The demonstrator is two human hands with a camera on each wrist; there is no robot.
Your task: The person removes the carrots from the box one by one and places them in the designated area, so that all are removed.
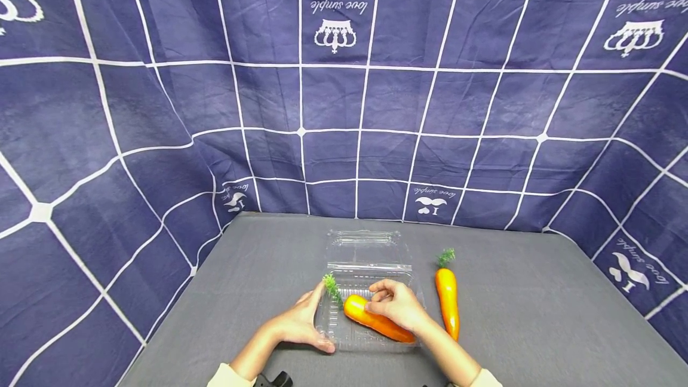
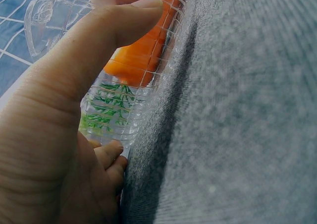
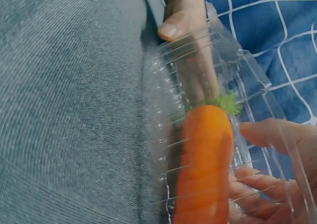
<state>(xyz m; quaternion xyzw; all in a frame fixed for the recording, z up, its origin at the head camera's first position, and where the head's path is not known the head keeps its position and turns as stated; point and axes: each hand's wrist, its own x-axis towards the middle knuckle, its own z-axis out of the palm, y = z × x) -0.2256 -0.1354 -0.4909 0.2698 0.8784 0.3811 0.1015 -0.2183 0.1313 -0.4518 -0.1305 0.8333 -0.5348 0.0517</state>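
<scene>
An orange toy carrot (image 1: 379, 319) with a green leafy top (image 1: 331, 287) lies slanted in a clear plastic clamshell box (image 1: 344, 339), whose lid (image 1: 365, 246) is folded back. The leaves reach the box's left wall. My left hand (image 1: 298, 319) rests against the box's left end, thumb at the near corner and fingers spread along the side. My right hand (image 1: 395, 304) is over the box with loosely bent fingers beside the carrot. In the right wrist view a fingertip (image 3: 247, 131) stands apart from the carrot (image 3: 205, 164).
A second orange toy carrot (image 1: 448, 303) with green leaves lies on the grey table (image 1: 510, 303), right of the box and beside my right forearm. A blue cloth (image 1: 398, 100) with white lines hangs behind and around the table.
</scene>
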